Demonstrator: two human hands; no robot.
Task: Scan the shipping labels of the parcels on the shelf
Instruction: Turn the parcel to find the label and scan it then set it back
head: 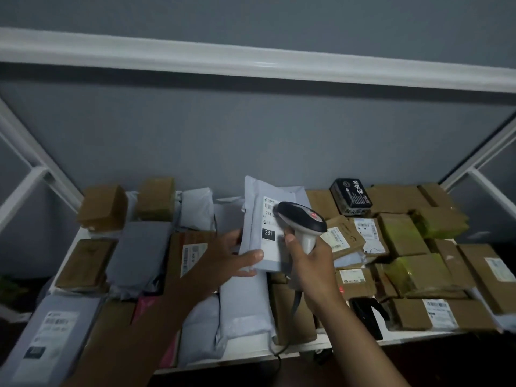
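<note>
At the far left of the shelf [69, 247] sit small brown boxes [102, 208], with a grey mailer bag [139, 252] lying flat beside them and another labelled grey bag [53, 331] at the near corner. Moving in, the left hand [223, 261] holds a pale plastic parcel [265, 219] tilted up off the pile, thumb across its lower front and fingers behind the left edge, so the shipping label [269, 216] faces the person. The parcel looks light and soft, a floppy bag rather than a box; I'd judge it bends easily, so gripping the lower edge and keeping the label side flat is the sensible hold, and the slick film could slide through a loose grip. Just to its right, the right hand [310, 263] is wrapped round the handle of a barcode scanner [303, 220], whose dark head sits right against the label, covering part of it. Its cable [296, 300] trails down toward the shelf front. Further right lie more brown cartons [405, 236], several with labels showing, and a small black box [350, 195] stands near the back.
</note>
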